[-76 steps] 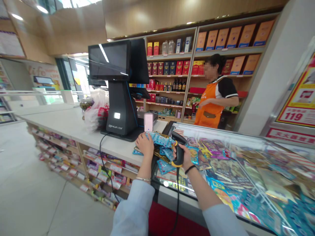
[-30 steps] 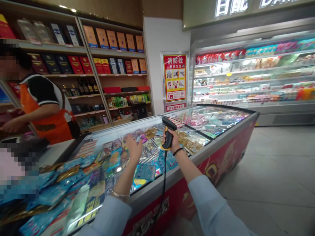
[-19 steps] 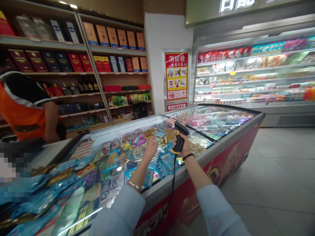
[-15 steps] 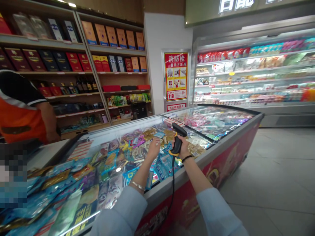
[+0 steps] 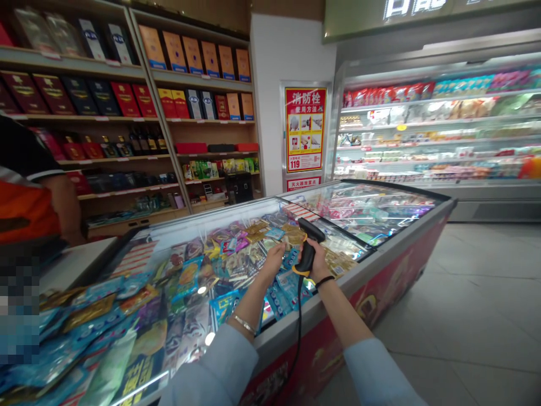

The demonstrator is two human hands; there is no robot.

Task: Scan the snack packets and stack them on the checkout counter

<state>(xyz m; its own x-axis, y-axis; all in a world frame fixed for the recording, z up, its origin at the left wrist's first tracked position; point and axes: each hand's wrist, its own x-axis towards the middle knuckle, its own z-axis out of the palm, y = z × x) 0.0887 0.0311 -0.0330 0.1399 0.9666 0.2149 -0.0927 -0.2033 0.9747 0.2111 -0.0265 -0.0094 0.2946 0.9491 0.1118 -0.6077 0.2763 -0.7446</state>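
My right hand (image 5: 319,260) is wrapped round the grip of a black and yellow barcode scanner (image 5: 306,254), held upright over the freezer with its cord hanging down past the front rim. Just left of it, my left hand (image 5: 275,259) reaches over the open part of the chest freezer (image 5: 270,334), fingers bent together. Whether something small is between those fingers I cannot make out. Beneath both hands lie gold ice cream packets (image 5: 291,234) and blue ice cream packets (image 5: 281,296).
More packets (image 5: 93,307) lie on the freezer's glass at the left. A co-worker in an orange vest (image 5: 25,208) stands behind a counter edge (image 5: 80,262). Boxed goods fill wall shelves (image 5: 198,84). A lit refrigerated case (image 5: 439,132) stands at the right, beyond the tiled floor (image 5: 465,293).
My left hand has moved slightly right, closer to the scanner, and its fingers look more drawn together. The scanner is a little lower in the picture. The co-worker has shifted left.
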